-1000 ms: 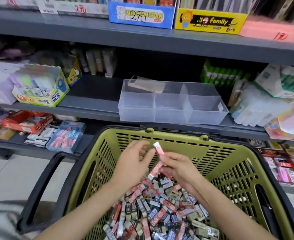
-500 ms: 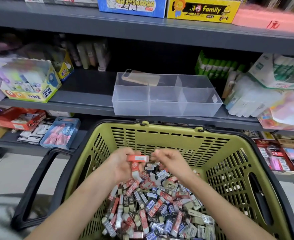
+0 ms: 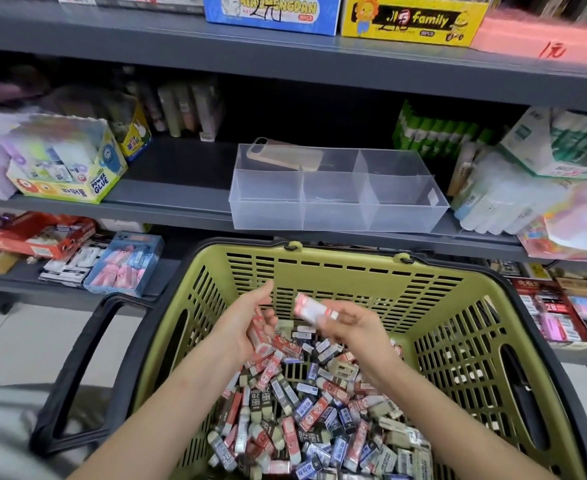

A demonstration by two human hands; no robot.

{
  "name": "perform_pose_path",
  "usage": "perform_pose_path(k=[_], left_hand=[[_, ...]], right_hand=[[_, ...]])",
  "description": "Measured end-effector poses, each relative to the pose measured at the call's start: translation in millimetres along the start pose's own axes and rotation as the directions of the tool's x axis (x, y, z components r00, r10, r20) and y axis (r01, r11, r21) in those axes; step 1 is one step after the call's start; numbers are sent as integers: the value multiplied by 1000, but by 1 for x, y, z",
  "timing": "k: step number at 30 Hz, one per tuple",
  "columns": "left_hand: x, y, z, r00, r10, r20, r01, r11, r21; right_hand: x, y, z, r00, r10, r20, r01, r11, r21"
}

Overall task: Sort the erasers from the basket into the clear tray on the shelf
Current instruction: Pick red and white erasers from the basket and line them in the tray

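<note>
Pinching one red-and-white eraser (image 3: 314, 308) with the right hand (image 3: 354, 329). Cupping red erasers (image 3: 262, 336) in the half-curled left hand (image 3: 247, 320), above the eraser pile (image 3: 319, 420) in the green basket (image 3: 458, 341). Facing the clear tray (image 3: 267, 209) on the shelf (image 3: 167, 202).

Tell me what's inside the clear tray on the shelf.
The clear tray has front compartments that look bare. A tan phone-like slab lies in or behind the back left compartment; the see-through walls hide which.
</note>
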State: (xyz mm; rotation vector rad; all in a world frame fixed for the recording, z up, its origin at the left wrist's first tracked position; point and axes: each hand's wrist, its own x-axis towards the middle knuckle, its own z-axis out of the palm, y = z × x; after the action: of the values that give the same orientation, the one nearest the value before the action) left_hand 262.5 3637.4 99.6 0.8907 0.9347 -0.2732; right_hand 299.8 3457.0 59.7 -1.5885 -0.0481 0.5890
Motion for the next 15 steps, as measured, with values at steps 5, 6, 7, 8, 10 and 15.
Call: perform_pose_path(k=[5,6,7,8,10,15], left_hand=[[-1,1,8,977,5,213,1,1000,-26],[1,4,6,984,41,173,-35,999,-39],[2,5,3,988,84,126,-80,996,-30],[2,5,1,988,115,103,-112,993,-30],[1,2,1,983,149,104,-142,988,-66],[-2,12,-1,974,224,-20,-225,968,-113]], right_hand=[[-14,-32,45,994,-21,103,-1,979,206],[-16,-32,52,992,-38,121,22,991,131],[-16,-32,57,990,-64,126,58,997,55],[-16,-32,61,988,-99,115,100,995,-4],[-13,-33,66,985,-143,92,146,989,-29],[-4,-26,50,980,-71,187,56,995,84]])
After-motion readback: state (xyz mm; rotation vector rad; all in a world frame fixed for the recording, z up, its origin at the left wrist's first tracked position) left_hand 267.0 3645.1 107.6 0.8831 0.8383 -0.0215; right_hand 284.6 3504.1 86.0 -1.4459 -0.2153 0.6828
